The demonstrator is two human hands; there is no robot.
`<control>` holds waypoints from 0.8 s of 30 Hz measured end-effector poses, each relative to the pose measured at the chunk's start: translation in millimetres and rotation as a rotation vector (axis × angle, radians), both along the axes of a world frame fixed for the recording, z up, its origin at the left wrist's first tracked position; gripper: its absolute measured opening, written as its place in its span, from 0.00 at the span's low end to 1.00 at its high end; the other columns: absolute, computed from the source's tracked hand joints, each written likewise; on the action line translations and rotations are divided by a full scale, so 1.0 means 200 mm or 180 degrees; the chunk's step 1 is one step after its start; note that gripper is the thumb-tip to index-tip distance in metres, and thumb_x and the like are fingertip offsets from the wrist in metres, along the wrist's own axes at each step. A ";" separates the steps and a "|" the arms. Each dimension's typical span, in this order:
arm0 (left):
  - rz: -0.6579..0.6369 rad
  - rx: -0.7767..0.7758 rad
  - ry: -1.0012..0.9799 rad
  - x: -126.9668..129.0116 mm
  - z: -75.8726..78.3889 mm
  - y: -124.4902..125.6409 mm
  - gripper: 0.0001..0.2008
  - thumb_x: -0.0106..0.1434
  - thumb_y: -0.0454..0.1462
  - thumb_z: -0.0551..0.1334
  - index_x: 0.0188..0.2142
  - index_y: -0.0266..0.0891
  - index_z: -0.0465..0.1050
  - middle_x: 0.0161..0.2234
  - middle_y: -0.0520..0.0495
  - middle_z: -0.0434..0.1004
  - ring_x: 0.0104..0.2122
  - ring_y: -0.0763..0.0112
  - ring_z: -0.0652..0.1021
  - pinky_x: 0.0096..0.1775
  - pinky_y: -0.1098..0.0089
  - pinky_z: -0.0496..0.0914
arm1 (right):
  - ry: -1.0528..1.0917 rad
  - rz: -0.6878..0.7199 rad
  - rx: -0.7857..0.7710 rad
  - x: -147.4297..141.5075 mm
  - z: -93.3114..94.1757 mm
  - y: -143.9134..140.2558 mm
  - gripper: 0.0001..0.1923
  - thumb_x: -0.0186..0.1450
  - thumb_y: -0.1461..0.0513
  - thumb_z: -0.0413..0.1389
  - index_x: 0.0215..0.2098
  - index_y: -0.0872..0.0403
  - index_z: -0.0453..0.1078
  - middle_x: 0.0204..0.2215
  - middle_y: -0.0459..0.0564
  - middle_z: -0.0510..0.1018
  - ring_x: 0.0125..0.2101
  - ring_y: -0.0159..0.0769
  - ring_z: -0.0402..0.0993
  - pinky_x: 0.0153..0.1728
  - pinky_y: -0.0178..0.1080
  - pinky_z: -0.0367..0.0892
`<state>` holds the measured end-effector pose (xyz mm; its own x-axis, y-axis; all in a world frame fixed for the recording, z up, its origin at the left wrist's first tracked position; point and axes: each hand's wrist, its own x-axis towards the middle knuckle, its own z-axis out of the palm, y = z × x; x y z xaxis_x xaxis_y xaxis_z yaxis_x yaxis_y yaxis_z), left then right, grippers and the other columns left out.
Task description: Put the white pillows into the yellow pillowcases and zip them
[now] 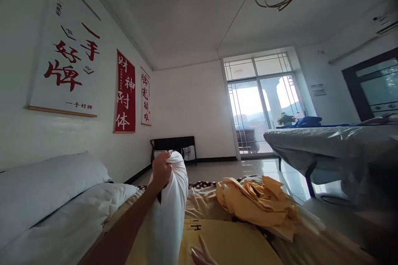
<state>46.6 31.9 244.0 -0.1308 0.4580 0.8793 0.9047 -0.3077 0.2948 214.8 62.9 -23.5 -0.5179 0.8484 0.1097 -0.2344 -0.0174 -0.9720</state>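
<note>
Rising at the middle is a white pillow (175,194), standing on end and tilted, its lower part cut off by the frame. My left hand (161,169) grips its upper edge, fingers closed on the fabric. At the bottom edge, my right hand (202,254) shows only in part, with fingers stretched out and apart over a flat yellow surface (233,238) that bears black marks. Whether those fingers touch it I cannot tell. A crumpled heap of yellow-orange cloth (258,203) lies beyond, on the bed's brown-and-cream bedding (200,198).
Two more white pillows (56,178) lie stacked at the left by the wall. Across the tiled floor (264,169), a table under a plastic cover (304,140) stands at the right. A black rack (174,140) is against the far wall, beside a glass door (248,103).
</note>
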 end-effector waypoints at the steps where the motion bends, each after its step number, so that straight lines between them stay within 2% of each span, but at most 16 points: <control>1: -0.0041 0.0199 -0.0090 0.01 0.06 -0.09 0.09 0.46 0.25 0.49 0.23 0.39 0.62 0.25 0.49 0.67 0.30 0.70 0.71 0.35 0.72 0.67 | 0.0022 -0.0078 -0.0020 -0.05 0.03 0.00 0.56 0.34 0.36 0.64 0.60 0.37 0.60 0.55 0.49 0.69 0.54 0.47 0.67 0.50 0.47 0.62; 4: -0.0438 0.1090 -0.0656 0.01 0.18 -0.42 0.09 0.44 0.26 0.51 0.18 0.40 0.51 0.18 0.55 0.52 0.21 0.76 0.61 0.22 0.75 0.56 | 0.0310 -0.0458 -0.0142 -0.08 0.21 -0.02 0.57 0.45 0.30 0.51 0.67 0.36 0.40 0.63 0.49 0.58 0.54 0.45 0.67 0.45 0.46 0.65; 5: -0.0583 0.1354 -0.0787 0.00 0.20 -0.55 0.10 0.44 0.27 0.52 0.17 0.39 0.50 0.17 0.55 0.49 0.20 0.78 0.58 0.21 0.75 0.53 | 0.0427 -0.0645 -0.0148 -0.05 0.28 -0.04 0.57 0.47 0.30 0.50 0.67 0.37 0.37 0.63 0.50 0.58 0.52 0.44 0.69 0.43 0.45 0.66; 6: -0.0775 0.1586 -0.0782 0.00 0.21 -0.66 0.10 0.44 0.26 0.54 0.17 0.39 0.52 0.17 0.56 0.49 0.19 0.79 0.57 0.20 0.75 0.51 | 0.0496 -0.0818 -0.0097 0.01 0.35 -0.07 0.56 0.48 0.31 0.50 0.68 0.39 0.38 0.61 0.52 0.62 0.48 0.44 0.72 0.43 0.45 0.66; 7: -0.1062 0.1823 -0.0653 -0.01 0.22 -0.77 0.11 0.46 0.26 0.56 0.16 0.38 0.53 0.17 0.56 0.50 0.19 0.79 0.57 0.21 0.75 0.52 | 0.0501 -0.0971 0.0036 0.08 0.42 -0.11 0.55 0.49 0.32 0.52 0.67 0.43 0.41 0.58 0.53 0.66 0.45 0.44 0.73 0.42 0.45 0.66; 9: -0.1591 0.2259 -0.0252 -0.01 0.23 -0.93 0.13 0.49 0.28 0.60 0.15 0.38 0.57 0.17 0.56 0.55 0.20 0.78 0.60 0.23 0.73 0.58 | 0.0243 -0.1402 0.0625 0.27 0.53 -0.22 0.48 0.49 0.38 0.57 0.62 0.50 0.57 0.52 0.57 0.73 0.45 0.47 0.73 0.40 0.44 0.67; 11: -0.1737 0.2493 -0.0131 0.01 0.23 -1.01 0.16 0.53 0.36 0.64 0.15 0.39 0.60 0.17 0.54 0.57 0.20 0.75 0.64 0.26 0.69 0.63 | -0.0124 -0.2456 0.1504 0.44 0.63 -0.39 0.36 0.51 0.41 0.58 0.49 0.54 0.69 0.46 0.59 0.76 0.45 0.51 0.73 0.40 0.47 0.67; 13: -0.1632 0.2594 -0.0237 0.05 0.21 -1.05 0.20 0.55 0.43 0.65 0.15 0.40 0.60 0.16 0.54 0.58 0.21 0.73 0.66 0.28 0.66 0.66 | -0.0356 -0.3784 0.2794 0.55 0.76 -0.61 0.25 0.58 0.47 0.55 0.48 0.53 0.69 0.52 0.59 0.72 0.52 0.52 0.67 0.48 0.51 0.63; 14: -0.1665 0.2644 -0.0270 0.07 0.20 -1.05 0.21 0.56 0.45 0.65 0.15 0.40 0.59 0.16 0.54 0.58 0.21 0.73 0.66 0.28 0.66 0.66 | -0.0565 -0.4114 0.3427 0.57 0.84 -0.72 0.26 0.60 0.50 0.56 0.53 0.52 0.66 0.58 0.59 0.66 0.57 0.52 0.62 0.52 0.53 0.59; 16: -0.1957 0.2682 -0.0076 0.12 0.15 -1.05 0.22 0.59 0.45 0.63 0.16 0.38 0.58 0.17 0.53 0.58 0.21 0.73 0.66 0.28 0.66 0.65 | -0.1126 -0.4113 0.4665 0.56 1.00 -0.92 0.36 0.58 0.51 0.59 0.61 0.52 0.56 0.62 0.60 0.59 0.61 0.53 0.55 0.55 0.54 0.55; 18: -0.2325 0.2598 0.0240 0.17 0.12 -1.05 0.21 0.64 0.42 0.59 0.18 0.38 0.57 0.18 0.53 0.56 0.21 0.75 0.64 0.27 0.67 0.64 | -0.1545 -0.3779 0.5450 0.51 1.14 -1.06 0.39 0.59 0.47 0.57 0.63 0.53 0.53 0.60 0.60 0.62 0.59 0.53 0.57 0.55 0.54 0.53; 20: -0.2619 0.2300 0.0460 0.20 0.10 -1.02 0.20 0.67 0.40 0.54 0.19 0.38 0.56 0.18 0.52 0.55 0.21 0.75 0.62 0.25 0.68 0.62 | -0.1816 -0.3473 0.5604 0.45 1.22 -1.11 0.33 0.61 0.46 0.54 0.59 0.54 0.58 0.53 0.58 0.71 0.53 0.49 0.66 0.52 0.51 0.56; 22: -0.2807 0.1893 0.0715 0.19 0.11 -0.96 0.18 0.68 0.37 0.51 0.20 0.39 0.56 0.19 0.52 0.55 0.21 0.74 0.62 0.24 0.69 0.61 | -0.1977 -0.3417 0.5297 0.41 1.23 -1.09 0.26 0.63 0.46 0.51 0.52 0.54 0.65 0.42 0.54 0.77 0.42 0.43 0.73 0.45 0.46 0.61; 24: -0.2553 0.1350 0.1189 0.14 0.11 -0.88 0.15 0.66 0.35 0.52 0.22 0.39 0.59 0.21 0.50 0.61 0.23 0.73 0.65 0.26 0.70 0.62 | -0.2095 -0.3588 0.4882 0.38 1.19 -1.02 0.24 0.62 0.42 0.51 0.40 0.54 0.70 0.32 0.51 0.78 0.33 0.40 0.74 0.37 0.41 0.63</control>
